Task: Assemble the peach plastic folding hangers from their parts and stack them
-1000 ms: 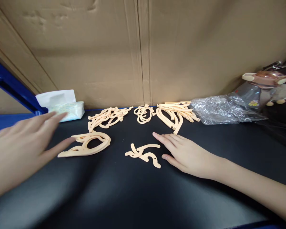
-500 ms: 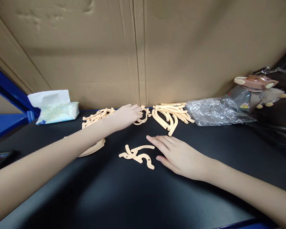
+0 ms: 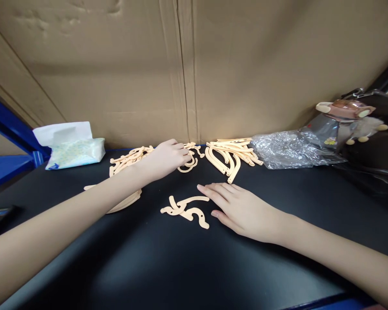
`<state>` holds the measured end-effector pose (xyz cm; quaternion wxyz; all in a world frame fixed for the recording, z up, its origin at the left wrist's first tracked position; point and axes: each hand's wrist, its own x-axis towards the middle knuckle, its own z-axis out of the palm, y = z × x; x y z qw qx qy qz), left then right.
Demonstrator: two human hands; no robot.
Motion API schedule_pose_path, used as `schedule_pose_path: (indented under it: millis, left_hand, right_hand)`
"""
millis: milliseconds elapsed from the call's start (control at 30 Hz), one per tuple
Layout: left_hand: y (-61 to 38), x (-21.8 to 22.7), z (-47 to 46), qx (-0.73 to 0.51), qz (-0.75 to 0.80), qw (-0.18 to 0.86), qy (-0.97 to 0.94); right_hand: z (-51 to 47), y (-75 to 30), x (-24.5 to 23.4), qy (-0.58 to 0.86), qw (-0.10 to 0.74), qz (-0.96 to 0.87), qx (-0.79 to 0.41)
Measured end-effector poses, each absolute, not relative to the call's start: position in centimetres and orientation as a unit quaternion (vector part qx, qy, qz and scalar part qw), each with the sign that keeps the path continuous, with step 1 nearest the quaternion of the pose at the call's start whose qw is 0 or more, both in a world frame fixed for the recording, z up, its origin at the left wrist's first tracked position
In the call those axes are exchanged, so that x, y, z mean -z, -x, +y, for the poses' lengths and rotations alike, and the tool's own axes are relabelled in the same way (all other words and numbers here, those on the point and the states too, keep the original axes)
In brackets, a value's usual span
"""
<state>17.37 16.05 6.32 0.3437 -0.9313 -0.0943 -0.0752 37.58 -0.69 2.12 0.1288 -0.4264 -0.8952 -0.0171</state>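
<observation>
My left hand (image 3: pixel 166 158) reaches over small curved beige pieces (image 3: pixel 191 148) at the back of the black table. Its fingers are bent down and close together, and their tips are hidden, so what they grip does not show. One hook-shaped piece (image 3: pixel 190 167) lies right by the fingertips. My right hand (image 3: pixel 242 211) rests palm down on the table with its fingers stretched out and nothing in it. Just left of it, several S-shaped and curved flat pieces (image 3: pixel 198 213) overlap, some with small holes. My left forearm partly covers longer curved pieces (image 3: pixel 129 200).
Beige pieces (image 3: pixel 129 158) are heaped at the back left, and long curved strips (image 3: pixel 234 153) at the back right. Beyond lie a clear plastic bag (image 3: pixel 284 148) and a bottle (image 3: pixel 336 125). A tissue pack (image 3: pixel 74 150) sits left, before a cardboard wall (image 3: pixel 116 86).
My left hand has drawn slightly left, uncovering more of the small pieces at the back, where the hook-shaped piece has shifted a little nearer. My right hand stays in place.
</observation>
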Motion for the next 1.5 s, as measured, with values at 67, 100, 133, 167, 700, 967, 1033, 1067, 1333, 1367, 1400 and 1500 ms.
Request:
schedule_pose_path:
  millis: [67,100,133,167,700,967,1033,1067,1333,1367,1400,1500]
  left_hand:
    - [-17.2,-6.7,15.7,0.097,-0.096,0.356,0.925]
    - [-17.2,-6.9,15.6,0.110,-0.097,0.363,0.920]
    - [-17.1,-7.1,15.4,0.124,-0.098,0.369,0.916]
    - [-16.9,-7.3,15.3,0.138,-0.099,0.376,0.911]
    - [-12.7,-6.3,7.1,0.252,-0.095,0.342,0.900]
    - [-11.3,-4.1,7.0,0.234,-0.120,0.290,0.920]
    - [-11.3,-4.0,7.1,0.240,-0.112,0.260,0.929]
    - [-11.3,-4.0,7.1,0.243,-0.110,0.244,0.932]
    - [-10.8,-3.9,7.5,0.239,-0.106,0.125,0.957]
    - [-10.8,-3.9,7.5,0.239,-0.108,0.118,0.958]
    - [-10.8,-3.9,7.4,0.238,-0.110,0.112,0.958]
    - [-11.0,-3.8,7.3,0.226,-0.112,0.091,0.963]
  right_hand:
    - [-0.7,-37.6,-2.1,0.424,0.126,-0.897,0.021]
    - [-0.7,-37.6,-2.1,0.423,0.125,-0.897,0.023]
    - [-0.7,-37.6,-2.1,0.421,0.125,-0.898,0.026]
    - [-0.7,-37.6,-2.1,0.420,0.126,-0.898,0.028]
    - [-0.5,-37.7,-2.3,0.414,0.131,-0.900,0.022]
    - [-0.1,-37.9,-2.7,0.421,0.121,-0.899,0.004]
    - [-0.1,-37.9,-2.7,0.425,0.118,-0.897,-0.001]
    - [-0.1,-38.0,-2.7,0.426,0.115,-0.897,-0.004]
    - [0.6,-38.5,-3.0,0.421,0.129,-0.898,-0.016]
    - [0.7,-38.7,-3.1,0.429,0.141,-0.892,-0.011]
    - [0.9,-38.9,-3.1,0.441,0.151,-0.885,-0.001]
    - [1.4,-39.5,-3.0,0.500,0.167,-0.848,0.060]
